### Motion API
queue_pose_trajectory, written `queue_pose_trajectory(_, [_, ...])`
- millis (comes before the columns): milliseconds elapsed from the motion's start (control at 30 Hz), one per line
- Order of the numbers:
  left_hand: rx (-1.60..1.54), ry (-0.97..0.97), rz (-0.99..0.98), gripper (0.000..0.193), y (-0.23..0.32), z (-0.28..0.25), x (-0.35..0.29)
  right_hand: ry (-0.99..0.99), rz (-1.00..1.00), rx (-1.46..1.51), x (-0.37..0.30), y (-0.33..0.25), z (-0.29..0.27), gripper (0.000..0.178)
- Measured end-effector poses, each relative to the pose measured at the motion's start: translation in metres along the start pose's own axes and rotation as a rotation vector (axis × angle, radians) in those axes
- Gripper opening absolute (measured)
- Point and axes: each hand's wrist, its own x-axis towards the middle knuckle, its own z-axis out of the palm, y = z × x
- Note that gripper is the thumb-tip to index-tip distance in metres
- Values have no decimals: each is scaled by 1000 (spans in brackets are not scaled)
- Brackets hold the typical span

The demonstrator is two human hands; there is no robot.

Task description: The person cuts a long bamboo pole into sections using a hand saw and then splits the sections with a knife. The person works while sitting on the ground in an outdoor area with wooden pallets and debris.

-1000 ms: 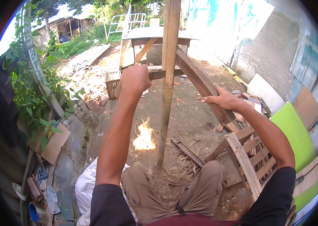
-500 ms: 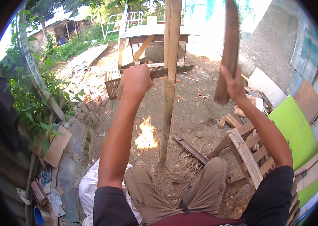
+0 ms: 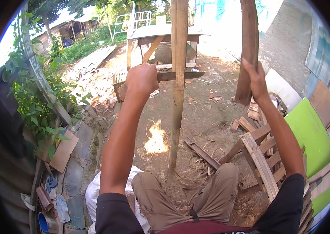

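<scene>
My left hand (image 3: 143, 79) is closed round the handle of a machete, held level. Its blade (image 3: 196, 75) crosses the tall upright wooden pole (image 3: 179, 58) and sticks out on the pole's right side. The pole covers the middle of the blade, so I cannot tell how deep it sits in the wood. Over on the right, my right hand (image 3: 255, 80) grips a thick dark wooden billet (image 3: 249, 39) near its lower end, upright and apart from the pole. The pole's foot rests on the ground just beyond my knees.
A small fire (image 3: 156, 138) burns left of the pole's foot. A wooden pallet-like frame (image 3: 259, 162) and a green board (image 3: 312, 132) lie to the right. A white sack (image 3: 94, 191) sits by my left leg. Beyond the pole stands a table (image 3: 155, 33).
My right hand has shifted the billet a little to the right, away from the pole. The machete stays across the pole in my left hand. The whole view has shifted slightly.
</scene>
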Motion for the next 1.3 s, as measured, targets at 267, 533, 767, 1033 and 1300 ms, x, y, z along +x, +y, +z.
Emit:
queue_pose_trajectory(267, [25, 0, 2, 13, -19, 19, 1, -580, 285, -257, -43, -18, -15, 83])
queue_pose_trajectory(533, [-303, -318, 73, 13, -29, -3, 8, 55, -171, 160, 33, -83, -30, 59])
queue_pose_trajectory(767, [-122, -178, 13, 17, -12, 7, 2, -804, 351, -500, -54, -31, -17, 84])
queue_pose_trajectory(1033, [-219, -150, 25, 22, -10, 39, 13, -60, 57, 86, 27, -93, -54, 61])
queue_pose_trajectory(1300, [-147, -92, 36, 17, 27, 23, 11, -657, 183, -490, -96, 57, -15, 84])
